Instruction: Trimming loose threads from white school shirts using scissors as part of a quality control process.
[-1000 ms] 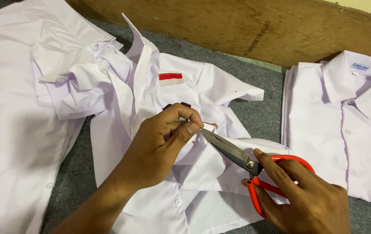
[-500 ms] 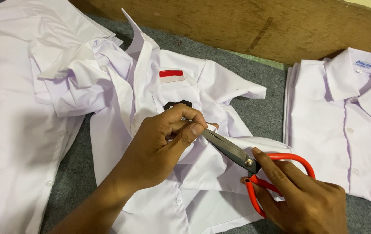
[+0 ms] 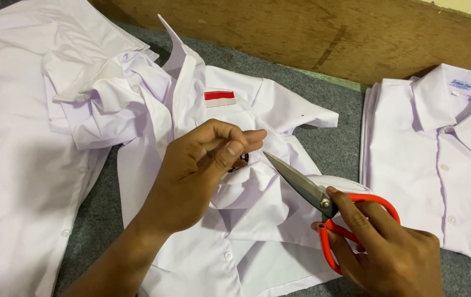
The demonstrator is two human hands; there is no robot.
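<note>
A white shirt [image 3: 202,242] with a red and white patch [image 3: 219,98] lies crumpled in the middle of the grey cloth surface. My left hand [image 3: 202,170] pinches the shirt's fabric near a dark badge on the chest, thumb pressed against the fingers. My right hand [image 3: 384,253] holds a pair of scissors [image 3: 312,192] by their orange handles. The steel blades are closed and point up and left, their tip just right of my left fingertips, close above the shirt.
More white shirts lie at the left [image 3: 10,137], and a folded stack of them [image 3: 439,159] sits at the right. A wooden board [image 3: 312,33] runs along the back. Grey felt-like cloth [image 3: 329,143] shows between the shirts.
The scissors have drawn back slightly to the right, away from my left fingers. My left hand keeps its pinch on the fabric.
</note>
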